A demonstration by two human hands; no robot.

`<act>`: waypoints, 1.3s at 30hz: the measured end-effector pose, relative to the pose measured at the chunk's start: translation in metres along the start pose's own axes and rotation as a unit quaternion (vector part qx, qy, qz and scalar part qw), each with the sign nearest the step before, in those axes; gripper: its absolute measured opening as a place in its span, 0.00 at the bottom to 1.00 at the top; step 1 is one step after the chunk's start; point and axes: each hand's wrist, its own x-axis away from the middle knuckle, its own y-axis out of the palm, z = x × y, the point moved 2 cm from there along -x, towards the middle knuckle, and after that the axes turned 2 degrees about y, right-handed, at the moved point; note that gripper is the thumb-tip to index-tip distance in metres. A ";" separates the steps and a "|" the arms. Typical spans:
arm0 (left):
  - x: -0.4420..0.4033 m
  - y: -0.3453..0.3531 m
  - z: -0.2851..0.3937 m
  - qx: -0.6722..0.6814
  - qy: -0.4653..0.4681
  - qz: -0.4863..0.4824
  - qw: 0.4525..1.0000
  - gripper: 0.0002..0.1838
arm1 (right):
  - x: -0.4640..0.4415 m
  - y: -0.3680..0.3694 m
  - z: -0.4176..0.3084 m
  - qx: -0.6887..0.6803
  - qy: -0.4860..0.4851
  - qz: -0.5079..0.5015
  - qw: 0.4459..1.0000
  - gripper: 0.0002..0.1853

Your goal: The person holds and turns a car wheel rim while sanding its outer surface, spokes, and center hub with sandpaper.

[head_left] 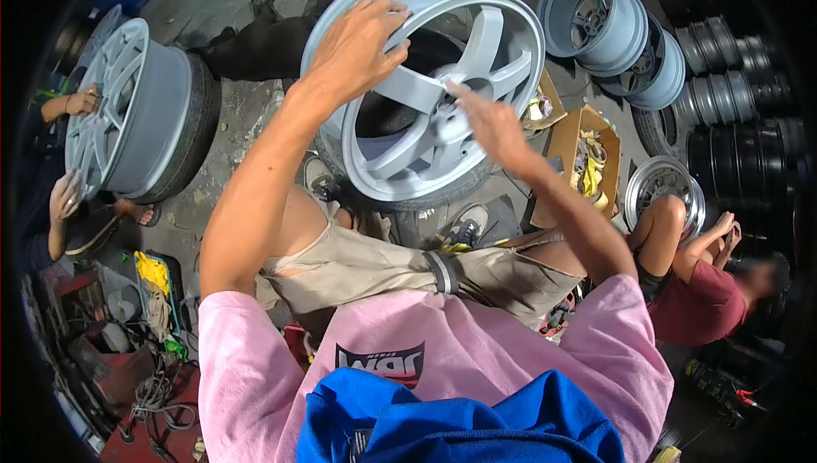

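A pale grey spoked wheel rim (pixel 400 157) is tilted in front of me, resting on a tyre (pixel 400 205) with another rim's barrel behind it. My left hand (pixel 359 48) grips the rim's upper left edge, fingers curled over the lip. Near the hub, my right hand (pixel 496 133) touches or hovers over the spokes. It is smeared by motion, so its fingers and anything in them cannot be made out.
Cardboard boxes (pixel 557 152) stand right of the rim. Stacked wheels (pixel 596 20) fill the right back. At left, a person's hands (pixel 82 101) are on another rim (pixel 140 114). Someone in a maroon shirt (pixel 702 301) sits at right. A dark dog (pixel 264 46) lies behind.
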 end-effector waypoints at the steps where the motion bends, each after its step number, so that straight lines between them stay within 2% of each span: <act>1: -0.001 0.002 0.002 -0.011 0.009 0.004 1.000 0.21 | -0.002 -0.012 0.016 0.165 -0.107 0.021 0.980 0.25; 2: -0.002 0.001 0.004 -0.007 -0.010 -0.001 1.000 0.21 | -0.012 -0.032 0.021 0.327 -0.202 0.028 0.923 0.35; 3: -0.003 0.000 0.004 -0.010 -0.009 0.000 1.000 0.21 | -0.028 -0.049 0.023 0.327 -0.204 0.030 0.922 0.35; 5: -0.001 0.000 0.003 -0.001 -0.026 -0.009 1.000 0.20 | -0.055 -0.072 0.020 0.418 -0.243 0.049 0.874 0.42; 9: -0.005 -0.003 0.003 0.003 0.000 -0.002 1.000 0.20 | -0.078 -0.079 0.010 0.425 -0.242 0.074 0.869 0.43; 11: -0.003 -0.004 0.005 0.010 -0.013 0.007 1.000 0.21 | -0.045 -0.052 0.007 0.453 -0.184 -0.002 0.872 0.42; 12: -0.003 -0.005 0.004 0.010 -0.018 0.009 1.000 0.21 | -0.025 -0.034 0.004 0.431 -0.141 -0.032 0.891 0.35; 13: -0.003 -0.007 0.003 0.010 -0.019 0.000 1.000 0.21 | -0.013 -0.024 -0.008 0.431 -0.143 -0.036 0.890 0.35; 14: -0.004 -0.007 0.002 0.011 -0.020 -0.010 1.000 0.22 | -0.004 -0.015 -0.017 0.301 -0.075 -0.030 0.950 0.29; 15: -0.005 -0.006 0.000 0.012 -0.023 -0.012 1.000 0.22 | -0.002 -0.007 -0.022 0.164 -0.003 -0.023 0.986 0.23; 16: -0.006 -0.005 -0.002 0.013 -0.022 -0.013 1.000 0.22 | -0.006 -0.002 -0.025 -0.041 0.072 -0.011 0.997 0.17; 17: -0.007 -0.002 -0.002 0.017 -0.019 -0.015 1.000 0.22 | -0.013 -0.003 -0.028 -0.043 0.077 -0.010 0.996 0.17; 19: -0.012 -0.001 0.000 0.018 -0.021 -0.023 0.999 0.21 | -0.038 -0.009 -0.035 -0.285 0.165 -0.143 0.933 0.19; 21: -0.014 0.001 0.001 0.018 -0.043 -0.037 0.998 0.21 | -0.047 -0.005 -0.048 -0.312 0.170 -0.152 0.922 0.19; 23: -0.014 0.001 0.002 0.009 -0.041 -0.030 0.999 0.21 | -0.055 -0.001 -0.054 -0.082 0.034 -0.102 0.991 0.17; 24: -0.013 0.001 0.002 0.007 -0.036 -0.024 0.999 0.21 | -0.054 -0.008 -0.048 0.020 -0.042 -0.083 0.995 0.18; 25: -0.012 0.000 0.002 0.006 -0.037 -0.024 0.999 0.21 | -0.054 -0.020 -0.039 0.020 -0.043 -0.084 0.995 0.18; 26: -0.010 -0.002 0.003 -0.007 -0.033 -0.011 0.999 0.22 | -0.052 -0.033 -0.030 0.207 -0.063 -0.131 0.967 0.20; 27: -0.008 -0.002 0.005 -0.018 -0.027 0.002 0.999 0.22 | -0.050 -0.044 -0.020 0.386 -0.079 -0.174 0.902 0.23; 28: -0.007 -0.004 0.007 -0.015 -0.025 -0.001 1.000 0.22 | -0.055 -0.055 -0.009 0.386 -0.074 -0.174 0.903 0.23; 30: -0.003 -0.012 0.005 -0.006 -0.054 -0.014 0.998 0.22 | -0.072 -0.076 -0.001 0.423 -0.190 -0.032 0.885 0.31; 31: -0.001 -0.012 0.005 -0.006 -0.052 -0.016 0.999 0.22 | -0.078 -0.085 -0.009 0.415 -0.193 0.014 0.889 0.34; 33: 0.003 -0.018 0.001 -0.027 -0.064 0.013 0.997 0.21 | -0.081 -0.076 -0.009 0.400 -0.184 0.038 0.897 0.32; 34: 0.005 -0.023 0.002 -0.025 -0.070 0.014 0.997 0.24 | -0.073 -0.065 -0.005 0.399 -0.183 0.040 0.898 0.32; 35: 0.009 -0.029 0.006 -0.026 -0.070 0.015 0.997 0.24 | -0.056 -0.048 0.002 0.386 -0.164 -0.005 0.908 0.32; 36: 0.014 -0.033 0.010 -0.015 -0.123 -0.046 0.991 0.26 | -0.037 -0.031 0.005 0.372 -0.145 -0.050 0.916 0.31; 37: 0.020 -0.035 0.011 -0.003 -0.176 -0.108 0.978 0.28 | -0.015 -0.018 -0.002 0.303 -0.138 -0.027 0.943 0.28; 38: 0.031 -0.031 0.010 -0.005 -0.128 -0.059 0.990 0.30 | -0.001 -0.019 -0.022 0.211 -0.046 -0.046 0.975 0.24; 39: 0.038 -0.033 0.012 -0.006 -0.131 -0.061 0.989 0.30 | 0.007 -0.018 -0.020 0.208 -0.046 -0.049 0.976 0.24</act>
